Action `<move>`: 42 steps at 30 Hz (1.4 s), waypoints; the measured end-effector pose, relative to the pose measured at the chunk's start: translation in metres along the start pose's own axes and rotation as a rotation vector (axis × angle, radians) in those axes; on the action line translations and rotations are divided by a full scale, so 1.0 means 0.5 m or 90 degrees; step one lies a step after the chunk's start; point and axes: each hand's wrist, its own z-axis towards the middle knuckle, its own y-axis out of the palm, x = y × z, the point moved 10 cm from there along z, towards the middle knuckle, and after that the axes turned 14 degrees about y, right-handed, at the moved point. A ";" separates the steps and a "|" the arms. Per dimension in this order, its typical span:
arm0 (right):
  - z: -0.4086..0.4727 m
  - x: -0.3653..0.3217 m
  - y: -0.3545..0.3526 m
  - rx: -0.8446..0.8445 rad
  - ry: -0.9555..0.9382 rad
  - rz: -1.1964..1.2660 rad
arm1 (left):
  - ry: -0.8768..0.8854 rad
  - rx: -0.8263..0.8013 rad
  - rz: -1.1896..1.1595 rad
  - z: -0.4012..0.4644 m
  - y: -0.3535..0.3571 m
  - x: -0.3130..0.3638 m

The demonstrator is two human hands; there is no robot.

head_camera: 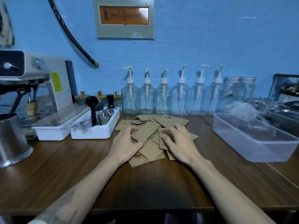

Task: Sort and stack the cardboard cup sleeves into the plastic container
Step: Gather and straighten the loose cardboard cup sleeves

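Nearest the camera: two bare forearms reach forward over the brown wooden surface (48,167), converging on the middle.
Left hand (125,143): palm down on the near-left part of the pile, fingers curled, thumb and fingers closing on the edge of a top cardboard sleeve (145,131), which lies tilted across the heap.
Right hand (179,141): palm down on the right part of the pile, fingers spread and bent, tips pressing on the sleeves; blurred, so whether it pinches one cannot be told.
Pile of sleeves (155,125): flat, loose, overlapping at mixed angles, under and just beyond both hands.
Plastic container (252,139): clear, rectangular, well to the right of the right hand, with no sleeves showing inside.
White tray (95,131): just left of the pile, holding a black scoop and metal cups.
Far edge: a row of clear pump bottles (165,97) against the blue wall; an espresso machine (40,81) at far left.
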 end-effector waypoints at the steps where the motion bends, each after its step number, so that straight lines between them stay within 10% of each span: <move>1: 0.004 0.004 -0.006 0.002 0.005 0.005 | -0.004 0.004 -0.011 0.001 -0.002 -0.002; 23: 0.073 -0.005 -0.031 -0.115 0.110 0.436 | 0.097 0.068 -0.317 0.063 -0.017 0.048; 42: 0.068 0.054 -0.027 -0.107 0.091 0.239 | 0.013 0.215 -0.386 0.037 -0.069 -0.017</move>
